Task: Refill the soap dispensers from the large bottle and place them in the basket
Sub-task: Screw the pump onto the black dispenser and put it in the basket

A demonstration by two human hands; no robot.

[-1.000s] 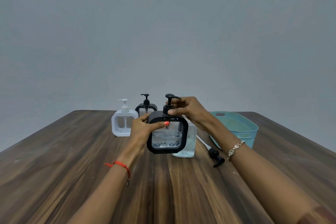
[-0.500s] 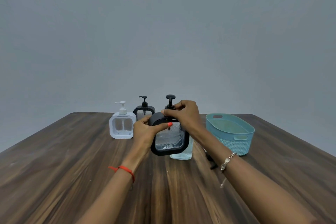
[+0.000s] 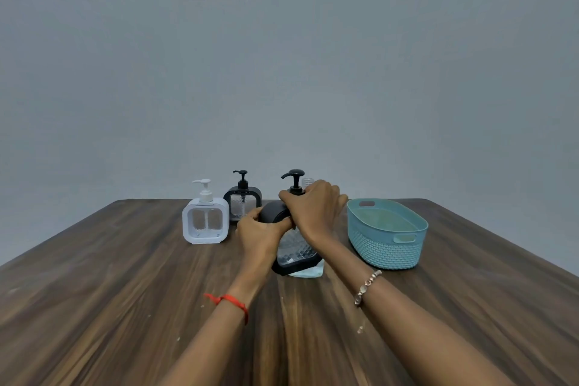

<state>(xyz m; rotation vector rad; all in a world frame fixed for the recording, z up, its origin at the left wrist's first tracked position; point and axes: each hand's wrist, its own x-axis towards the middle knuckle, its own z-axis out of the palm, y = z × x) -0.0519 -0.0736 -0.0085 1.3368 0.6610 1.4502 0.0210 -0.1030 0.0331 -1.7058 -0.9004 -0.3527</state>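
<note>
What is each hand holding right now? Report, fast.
Left hand: grips the front dispenser by its black shoulder.
Right hand: grips the same dispenser at the base of its pump.

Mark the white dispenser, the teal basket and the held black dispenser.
white dispenser (image 3: 205,222), head view, front of its body.
teal basket (image 3: 385,250), head view, woven front wall.
held black dispenser (image 3: 294,252), head view, clear lower panel.

Soft, even, dim light — faint shadows, wide-angle bending at edges.
</note>
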